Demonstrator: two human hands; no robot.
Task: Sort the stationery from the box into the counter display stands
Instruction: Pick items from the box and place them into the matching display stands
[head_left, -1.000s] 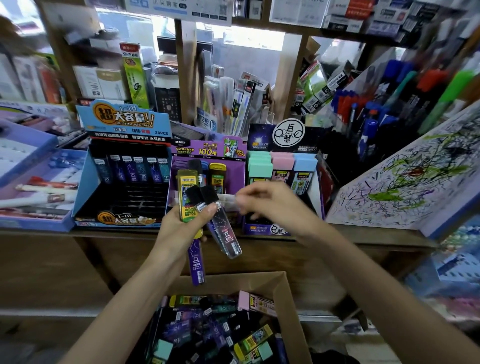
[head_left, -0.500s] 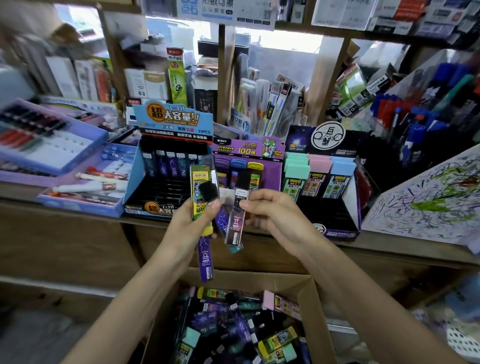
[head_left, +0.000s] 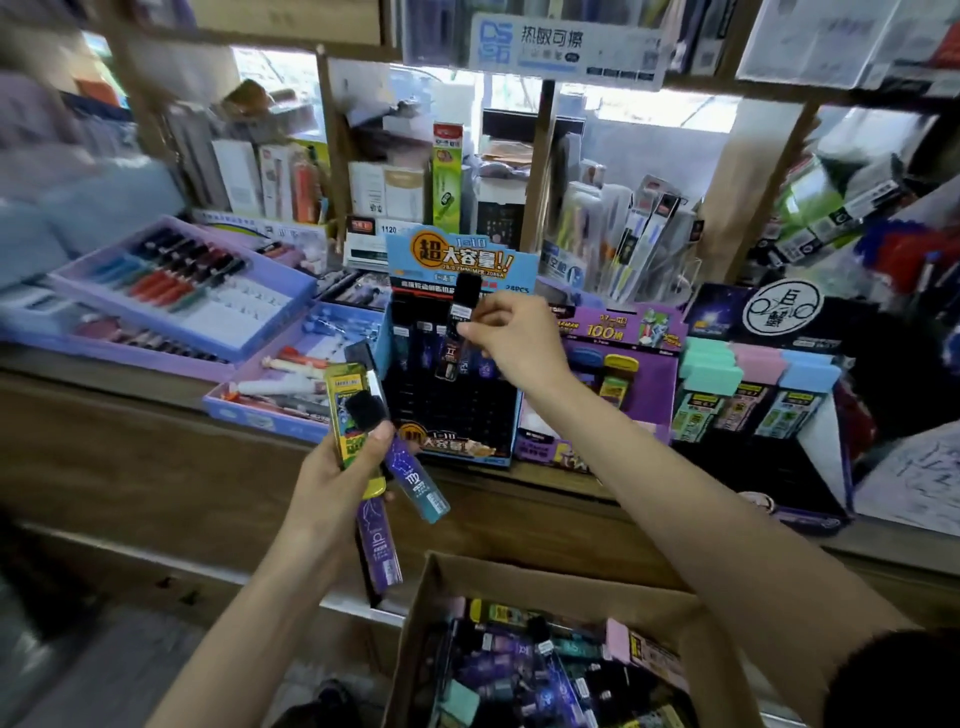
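Note:
My right hand pinches one clear black-capped lead tube and holds it upright over the slots of the blue-and-black display stand on the counter. Lower left, my left hand grips a bunch of lead tubes: a yellow-green one, a purple one hanging down and a purple-teal one sticking out to the right. The open cardboard box below holds several more tubes and cases in a heap.
A purple display stand and a black stand with mint, pink and blue cases sit to the right. Lilac and blue pen trays lie to the left. The wooden counter edge runs across; crowded shelves rise behind.
My right hand took one black-capped tube from the bunch in my left hand and carried it up to the blue-and-black stand. The view swung left and closer.

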